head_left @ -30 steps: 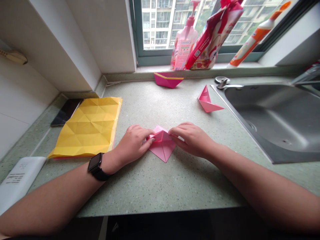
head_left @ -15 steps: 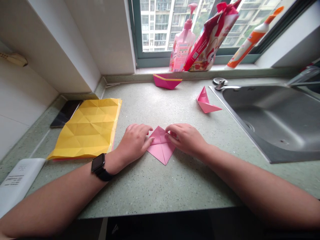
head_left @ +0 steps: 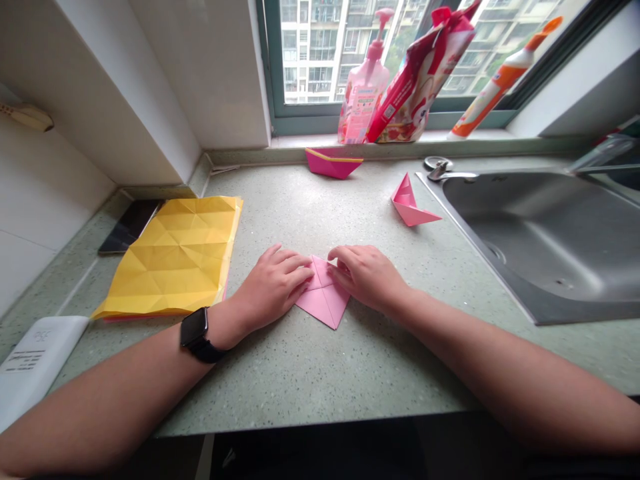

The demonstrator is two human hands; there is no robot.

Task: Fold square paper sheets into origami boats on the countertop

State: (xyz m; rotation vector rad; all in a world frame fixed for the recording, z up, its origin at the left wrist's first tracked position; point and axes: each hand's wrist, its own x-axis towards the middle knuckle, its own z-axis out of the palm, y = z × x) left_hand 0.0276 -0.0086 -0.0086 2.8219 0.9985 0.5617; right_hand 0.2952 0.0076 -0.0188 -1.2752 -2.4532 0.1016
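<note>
A small square of pink origami paper [head_left: 323, 305] lies on the counter in front of me, one corner toward me, with crossing creases or fold edges. My left hand [head_left: 273, 285] is closed on its left side, fingertips over the left corner; the thumb is mostly hidden. On the opposite side my right hand [head_left: 371, 275] pinches the right edge between thumb and bent forefinger. Farther back stand a magenta paper boat [head_left: 334, 165] with a yellow rim and a pink paper boat [head_left: 413, 207], both apart from my hands.
To the left lie creased yellow paper sheets [head_left: 175, 260], partly over a dark flat device [head_left: 125, 227], and a white power bank [head_left: 43, 363]. A steel sink [head_left: 530, 307] is on the right. A pump bottle [head_left: 363, 100], red bag [head_left: 415, 80] and orange-white bottle [head_left: 493, 97] line the windowsill.
My left fingers have come down and inward over the paper's left corner. The paper's upper part now looks flatter and has turned slightly. My right hand keeps nearly the same place.
</note>
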